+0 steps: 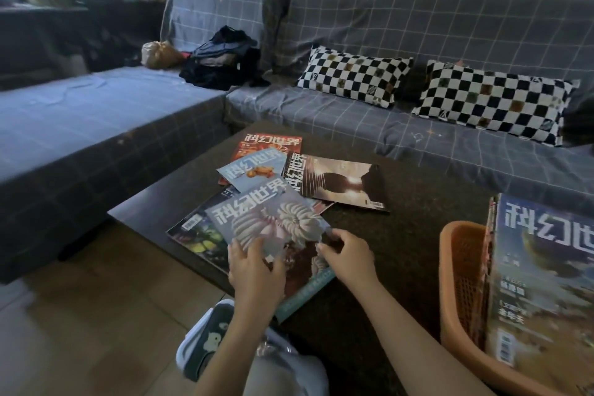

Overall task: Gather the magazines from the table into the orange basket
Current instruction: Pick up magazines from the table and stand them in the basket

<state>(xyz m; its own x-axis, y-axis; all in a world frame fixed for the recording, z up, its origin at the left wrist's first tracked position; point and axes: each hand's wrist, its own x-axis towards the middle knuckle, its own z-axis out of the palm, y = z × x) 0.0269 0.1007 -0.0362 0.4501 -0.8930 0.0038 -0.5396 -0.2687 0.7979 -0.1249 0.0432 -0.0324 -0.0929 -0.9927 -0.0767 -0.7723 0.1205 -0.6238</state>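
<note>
Several magazines lie spread over the dark table (401, 235). Nearest me is a grey-blue magazine with shell shapes (266, 219); my left hand (254, 270) pinches its near edge and my right hand (347, 254) holds its right corner. Under it lie a brown magazine with a teal edge (308, 280) and a dark one (196, 235). Farther off are a light-blue magazine (254, 167), a red one (273, 141) and a dark-cover one (340, 183). At the right stands the orange basket (459, 286) with magazines (540, 283) upright inside it.
A grey checked sofa (418, 125) wraps around the table's far and left sides, with two checkerboard pillows (353, 75) and a pile of dark clothes (221, 64). My shoe (205, 337) rests on the wooden floor (96, 315) beside the table's near corner.
</note>
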